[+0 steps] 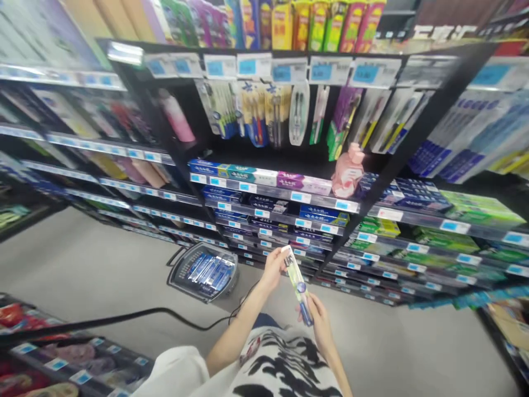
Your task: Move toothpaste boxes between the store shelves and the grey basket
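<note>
Between my two hands is a toothbrush pack [296, 278], long and narrow, white and green at the top and dark blue at the lower end. My left hand [273, 268] pinches its upper end. Around the lower end, my right hand [317, 318] is closed, with the thumb along the side. The pack is held tilted in front of my body, apart from the shelves. Similar toothbrush packs [221, 110] hang on hooks in the shelf bay ahead.
A dark basket [176, 278] holding several blue packs stands on the grey floor [136, 264] at left. Toothpaste boxes [264, 176] line the shelves ahead, beside a pink bottle [347, 172]. A black cable [144, 313] runs across the lower left. Another display [58, 364] stands behind it.
</note>
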A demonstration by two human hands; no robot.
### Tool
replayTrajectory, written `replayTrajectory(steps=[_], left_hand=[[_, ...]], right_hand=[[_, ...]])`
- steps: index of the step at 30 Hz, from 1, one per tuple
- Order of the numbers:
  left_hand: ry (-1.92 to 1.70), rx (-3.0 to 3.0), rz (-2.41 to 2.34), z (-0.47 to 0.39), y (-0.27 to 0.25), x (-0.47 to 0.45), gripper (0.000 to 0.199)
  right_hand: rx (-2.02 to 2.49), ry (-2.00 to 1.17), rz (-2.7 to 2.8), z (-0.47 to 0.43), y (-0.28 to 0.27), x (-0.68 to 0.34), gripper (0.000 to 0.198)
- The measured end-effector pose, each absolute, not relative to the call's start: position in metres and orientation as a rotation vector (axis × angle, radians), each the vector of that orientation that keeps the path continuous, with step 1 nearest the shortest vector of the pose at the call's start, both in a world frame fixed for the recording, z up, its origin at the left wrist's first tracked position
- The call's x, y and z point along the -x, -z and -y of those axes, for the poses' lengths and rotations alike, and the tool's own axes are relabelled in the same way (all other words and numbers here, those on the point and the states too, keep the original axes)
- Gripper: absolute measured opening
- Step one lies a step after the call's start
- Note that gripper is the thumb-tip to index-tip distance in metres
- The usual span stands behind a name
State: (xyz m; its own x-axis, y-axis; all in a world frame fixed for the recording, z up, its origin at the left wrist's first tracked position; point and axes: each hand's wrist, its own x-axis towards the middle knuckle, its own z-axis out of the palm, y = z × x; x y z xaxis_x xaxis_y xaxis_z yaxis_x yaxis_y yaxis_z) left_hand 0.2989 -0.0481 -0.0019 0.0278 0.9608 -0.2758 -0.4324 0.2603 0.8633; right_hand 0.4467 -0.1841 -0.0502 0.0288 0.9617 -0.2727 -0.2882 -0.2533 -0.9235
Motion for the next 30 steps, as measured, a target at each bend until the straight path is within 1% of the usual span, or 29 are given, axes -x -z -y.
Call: replayTrajectory(steps=[8, 13, 16, 20, 25, 27, 30], left_hand=[[-1.23, -0.639, -1.04, 0.053, 0.004, -0.293, 0.05], [-1.242, -0.575, -0.951, 0.058, 0.002, -0.291, 0.047], [-1.243, -0.55, -0.897, 0.06, 0.001, -0.292, 0.052], [-1.231, -0.541, -0.885, 0.062, 0.005, -0.294, 0.059], [-1.166, -0.613, -0.905, 0.064, 0.008, -0.297, 0.065], [-1.128, -0.687, -0.919, 0.067, 0.006, -0.299, 0.063], [-1.017, -0.795, -0.949, 0.072, 0.006, -0.304, 0.05]], right_hand=[[1.284, -1.462, 0.902, 0.181, 0.062, -0.438, 0.063], [1.293, -1.493, 0.922, 0.175, 0.062, -0.433, 0.071], [1.3, -1.493, 0.927, 0.17, 0.063, -0.432, 0.073], [1.304, -1.468, 0.944, 0.168, 0.07, -0.432, 0.071], [1.346, -1.336, 0.922, 0.169, 0.068, -0.43, 0.066], [1.355, -1.301, 0.943, 0.17, 0.061, -0.431, 0.06], [1.348, -1.243, 0.969, 0.17, 0.049, -0.433, 0.052]])
